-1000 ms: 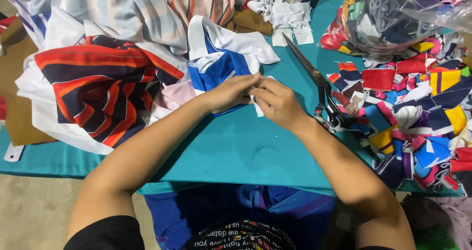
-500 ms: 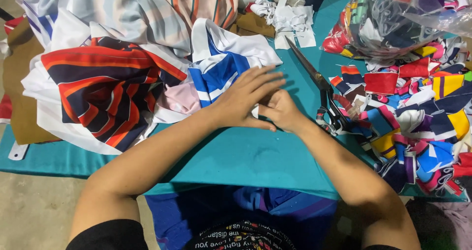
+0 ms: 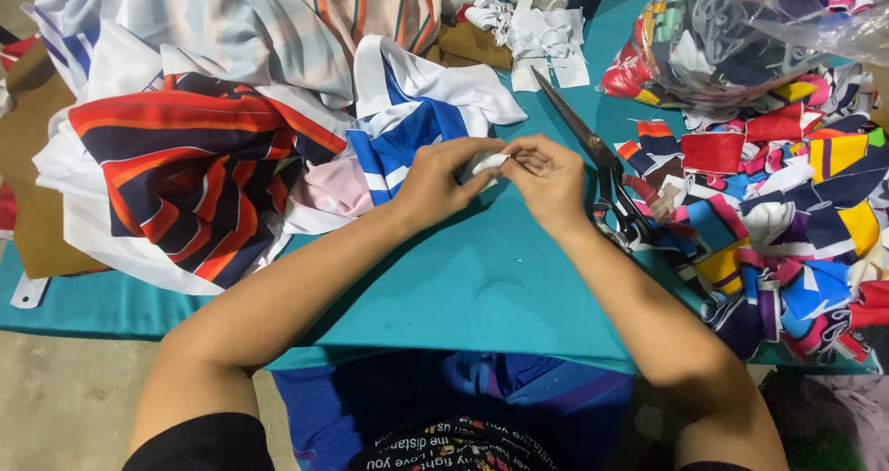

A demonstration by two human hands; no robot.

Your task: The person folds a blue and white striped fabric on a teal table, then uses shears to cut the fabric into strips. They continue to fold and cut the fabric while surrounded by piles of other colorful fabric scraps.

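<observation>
Head view: left hand (image 3: 435,182) and right hand (image 3: 548,179) met over middle of teal table (image 3: 482,286), both pinched shut on small white fabric piece (image 3: 488,163); piece held between fingertips just above table, near blue-and-white cloth (image 3: 412,128) at left; long axis seemingly running left to right from one hand to other, right end hidden under right fingers, so exact pointing hard to tell. Judged best handled with grip kept close to fold line, thumbs pressing evenly, piece pulled taut and flat, wrists low near table for steadiness. Scissors (image 3: 602,170) lying just right of right hand, blades pointing far and left, handles near; red-and-navy striped cloth (image 3: 185,170) heaped at left; pile of bright scraps (image 3: 796,212) at right; clear plastic bag of scraps (image 3: 732,36) far right; white offcuts (image 3: 542,36) far, beyond scissors tip.
</observation>
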